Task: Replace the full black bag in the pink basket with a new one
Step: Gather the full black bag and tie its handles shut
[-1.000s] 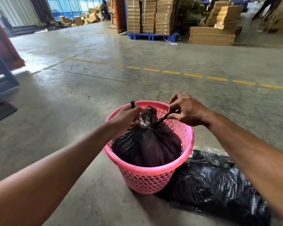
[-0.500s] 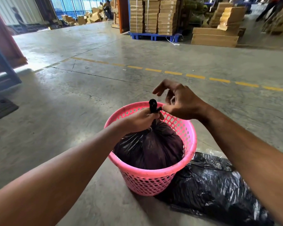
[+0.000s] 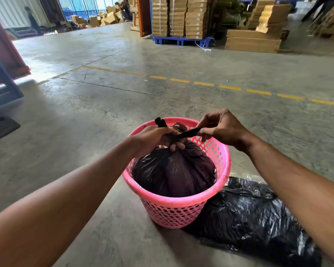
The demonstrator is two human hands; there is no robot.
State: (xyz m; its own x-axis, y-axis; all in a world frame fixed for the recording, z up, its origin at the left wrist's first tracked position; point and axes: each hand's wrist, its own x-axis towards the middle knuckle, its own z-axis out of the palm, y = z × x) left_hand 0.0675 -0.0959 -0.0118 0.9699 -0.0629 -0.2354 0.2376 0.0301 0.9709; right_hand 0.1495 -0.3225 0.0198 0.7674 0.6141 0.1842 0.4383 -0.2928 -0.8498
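A pink perforated basket stands on the concrete floor with a full black bag bulging inside it. My left hand is clenched around the bag's gathered neck, and one twisted end sticks up behind its knuckles. My right hand pinches the other twisted end and holds it stretched out to the right over the basket's rim. A flat pack of new black bags in shiny plastic lies on the floor against the basket's right side.
A dashed yellow line crosses the floor beyond the basket. Stacked cartons on a blue pallet and flat boxes stand far back. A blue and orange frame and a dark pallet are at left. People stand far off.
My right hand came down from above the knot and took one twisted end, drawing it to the right. My left hand kept its grip on the bag's neck.
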